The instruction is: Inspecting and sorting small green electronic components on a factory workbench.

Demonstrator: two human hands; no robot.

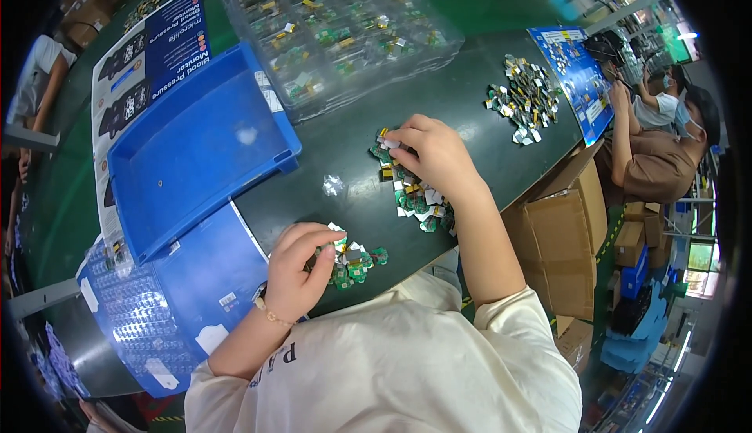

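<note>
Small green circuit boards with white and yellow parts lie in two heaps in front of me. My left hand (299,272) curls at the left side of the near heap (356,267), thumb and forefinger closed round boards at its edge. Farther right, my right hand (433,155) reaches over the second heap (419,202). Its thumb and fingers pinch a small circuit board (389,144) with a white face at the far end of that heap. The palm and fingers partly cover what each hand holds.
A blue plastic tray (200,147) stands to the left. Beyond it are stacked clear blister trays (345,37) filled with boards. Another board heap (523,97) lies at the far right. Cardboard boxes (560,233) stand beside the table. Co-workers (658,147) sit at right; another person stands at left.
</note>
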